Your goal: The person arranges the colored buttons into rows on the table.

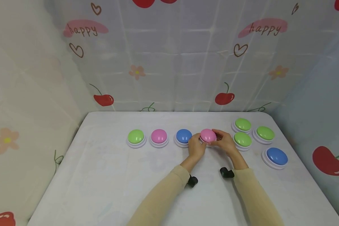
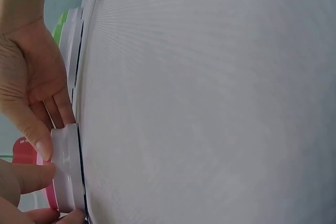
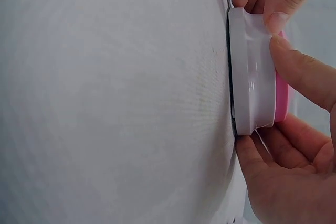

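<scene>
Between both hands, near the middle of the surface point(image 1: 101, 175), sits the pink button point(image 1: 207, 135), its white base pinched from either side. The left hand point(image 1: 197, 147) curls its fingers point(image 2: 39, 142) on the base's left rim; the right hand point(image 1: 225, 142) grips the right rim. To place it well, I judge: keep the base flat and line it up beside the blue button point(image 1: 184, 136), touching neither it nor the green button point(image 1: 242, 139).

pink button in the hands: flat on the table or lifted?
Flat, or very nearly. In the wrist view the pink button has its white base against the table, pinched by left hand and right hand.
</scene>
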Tool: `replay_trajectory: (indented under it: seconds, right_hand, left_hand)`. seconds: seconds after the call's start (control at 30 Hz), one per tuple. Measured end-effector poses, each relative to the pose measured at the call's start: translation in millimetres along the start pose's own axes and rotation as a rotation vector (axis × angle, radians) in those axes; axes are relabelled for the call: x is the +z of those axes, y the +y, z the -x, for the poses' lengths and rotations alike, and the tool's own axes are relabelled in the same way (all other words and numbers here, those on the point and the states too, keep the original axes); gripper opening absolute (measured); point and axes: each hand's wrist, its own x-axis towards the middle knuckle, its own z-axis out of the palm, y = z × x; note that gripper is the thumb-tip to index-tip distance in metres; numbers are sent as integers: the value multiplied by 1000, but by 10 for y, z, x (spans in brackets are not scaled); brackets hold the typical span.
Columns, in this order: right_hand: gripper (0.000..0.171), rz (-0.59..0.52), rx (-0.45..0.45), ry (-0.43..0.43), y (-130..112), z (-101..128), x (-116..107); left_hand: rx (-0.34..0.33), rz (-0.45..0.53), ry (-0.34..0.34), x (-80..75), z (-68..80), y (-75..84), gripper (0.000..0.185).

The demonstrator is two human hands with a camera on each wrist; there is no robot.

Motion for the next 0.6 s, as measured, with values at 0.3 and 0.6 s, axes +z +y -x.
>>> replay_trajectory:
  seconds: [0.3,0.6]
  right_hand:
    - [85,75,41,26,-131,104,-44]
    - [78,118,-31,126,-198,574,-258]
  left_hand:
    - [-5,-17,-30,-6,22,40,53]
    - [74,19,-131,-268,215,168,59]
